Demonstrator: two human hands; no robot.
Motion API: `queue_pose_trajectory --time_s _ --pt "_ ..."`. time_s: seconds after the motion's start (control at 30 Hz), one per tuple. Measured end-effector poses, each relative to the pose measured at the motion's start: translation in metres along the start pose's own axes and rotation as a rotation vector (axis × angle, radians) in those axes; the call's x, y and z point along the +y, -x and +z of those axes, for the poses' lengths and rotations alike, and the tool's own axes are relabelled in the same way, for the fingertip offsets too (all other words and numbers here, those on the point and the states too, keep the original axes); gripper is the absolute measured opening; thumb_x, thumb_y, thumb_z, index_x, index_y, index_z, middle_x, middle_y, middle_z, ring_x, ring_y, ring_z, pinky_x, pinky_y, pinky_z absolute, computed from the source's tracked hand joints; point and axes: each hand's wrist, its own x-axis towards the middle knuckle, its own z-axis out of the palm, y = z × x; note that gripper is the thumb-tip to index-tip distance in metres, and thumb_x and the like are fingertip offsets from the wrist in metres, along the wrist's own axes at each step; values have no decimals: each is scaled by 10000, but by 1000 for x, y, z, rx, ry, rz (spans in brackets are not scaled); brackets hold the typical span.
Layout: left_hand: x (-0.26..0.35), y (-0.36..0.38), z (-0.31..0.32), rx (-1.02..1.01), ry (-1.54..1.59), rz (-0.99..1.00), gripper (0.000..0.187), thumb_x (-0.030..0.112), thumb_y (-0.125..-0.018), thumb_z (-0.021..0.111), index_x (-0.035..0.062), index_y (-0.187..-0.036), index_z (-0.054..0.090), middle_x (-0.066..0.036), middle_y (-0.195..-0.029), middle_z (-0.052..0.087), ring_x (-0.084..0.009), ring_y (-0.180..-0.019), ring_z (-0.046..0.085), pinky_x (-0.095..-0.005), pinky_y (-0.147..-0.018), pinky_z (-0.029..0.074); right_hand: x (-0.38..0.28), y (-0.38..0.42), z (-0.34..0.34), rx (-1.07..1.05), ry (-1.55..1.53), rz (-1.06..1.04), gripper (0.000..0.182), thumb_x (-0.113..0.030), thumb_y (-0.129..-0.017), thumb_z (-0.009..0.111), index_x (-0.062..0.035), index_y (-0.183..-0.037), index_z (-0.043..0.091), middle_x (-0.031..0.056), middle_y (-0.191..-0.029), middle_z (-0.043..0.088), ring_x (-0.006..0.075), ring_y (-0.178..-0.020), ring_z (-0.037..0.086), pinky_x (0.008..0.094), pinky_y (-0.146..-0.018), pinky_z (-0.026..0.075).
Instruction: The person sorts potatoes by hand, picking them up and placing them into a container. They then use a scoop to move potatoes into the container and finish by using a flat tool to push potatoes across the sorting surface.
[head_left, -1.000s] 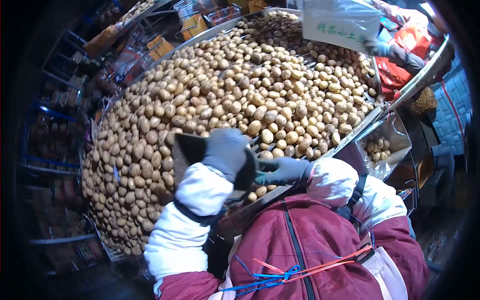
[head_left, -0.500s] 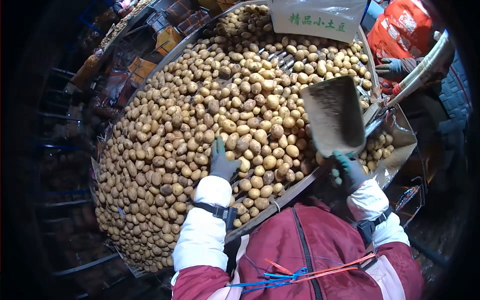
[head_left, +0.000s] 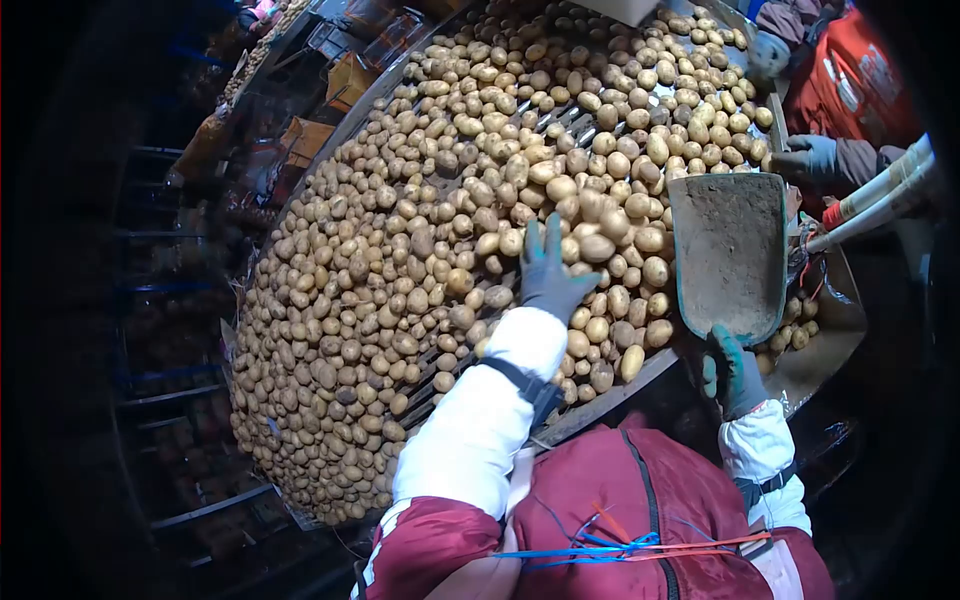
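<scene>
My left hand (head_left: 556,284), in a grey glove with green fingertips, presses on the pile of potatoes (head_left: 340,290) with its fingers spread. Some potatoes just beyond its fingertips are blurred by motion. Wrapped round the near end of a scoop (head_left: 732,255) is my right hand (head_left: 738,375), gloved the same way. The scoop is wide and shallow, with dirt across its inside and no potatoes in it. It lies at the right edge of the sorting table, its open end facing away from me. Slats show between the potatoes near my left forearm.
A box (head_left: 820,370) with potatoes in it stands below the table's right edge. Across the corner, another person's gloved hand (head_left: 815,157) rests near the rim beside a red bag (head_left: 855,85). White poles (head_left: 885,190) jut in from the right. A pale container (head_left: 620,8) sits at the far end.
My left hand has moved right and away from me, pushing potatoes and baring slats behind it. The scoop has shifted right in the view and turned straighter. The far sign has tipped or moved away.
</scene>
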Motion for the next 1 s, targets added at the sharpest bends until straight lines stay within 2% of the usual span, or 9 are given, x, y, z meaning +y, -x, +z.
queue_pose_trajectory --time_s 0.1,0.2,0.3,0.37,0.43,0.6,0.8,0.9,1.0 --pt "14 -60 29 83 -116 59 1127 430 -645 867 128 -1547 264 -251 -1560 233 -441 -1442 241 -534 -1222 126 1 -3 -7 40 -19 45 263 -404 -916 689 -151 -952 629 8 -651 573 119 -461 512 251 -401 381" --pt "24 -116 51 184 -187 116 1087 448 -685 840 100 -1545 273 -248 -1556 255 -416 -1457 232 -540 -1226 100 -1 1 -13 -19 70 43 285 -409 -924 681 -137 -978 614 27 -660 602 132 -456 528 269 -380 390" --pt "29 -178 52 132 0 182 1040 465 -715 829 70 -1531 318 -243 -1572 281 -410 -1476 225 -483 -1224 157 0 6 -9 -6 81 59 386 -521 -944 597 -136 -979 588 57 -566 567 172 -377 476 287 -384 397" --pt "27 -202 29 82 536 84 992 469 -749 810 55 -1521 345 -263 -1563 298 -400 -1476 237 -436 -1216 202 -3 5 -14 -8 102 45 393 -525 -936 613 -140 -1003 575 69 -589 595 171 -397 515 285 -389 416" --pt "5 -193 -13 148 217 252 978 444 -764 811 51 -1523 335 -261 -1565 297 -389 -1474 252 -424 -1195 260 -3 -1 -18 4 130 42 371 -483 -935 641 -124 -1011 585 82 -632 627 175 -429 563 285 -392 435" --pt "-91 -102 -58 40 -301 62 1048 467 -746 807 78 -1551 261 -264 -1571 261 -429 -1444 295 -409 -1183 289 -1 -10 -32 -24 -30 13 323 -358 -929 686 -111 -1125 612 63 -707 675 148 -468 616 243 -379 442" --pt "-48 -140 -35 -62 -203 -202 1040 435 -722 823 200 -1566 263 -288 -1562 264 -459 -1398 366 -450 -1140 358 -8 1 -23 11 47 26 257 -344 -930 684 -124 -1043 616 19 -627 631 134 -418 570 229 -370 428" --pt "-55 -189 -22 43 -73 -112 1002 357 -775 809 166 -1574 236 -270 -1573 253 -463 -1335 451 -463 -1115 401 -7 2 -19 19 28 23 238 -343 -926 689 -126 -987 613 14 -629 626 125 -430 572 227 -381 434" --pt "-66 -243 -13 192 465 -86 950 314 -761 835 33 -1519 337 -250 -1542 331 -396 -1388 392 -428 -1130 374 -6 3 -17 69 64 16 228 -312 -922 699 -112 -995 619 33 -680 647 138 -476 600 244 -395 433"
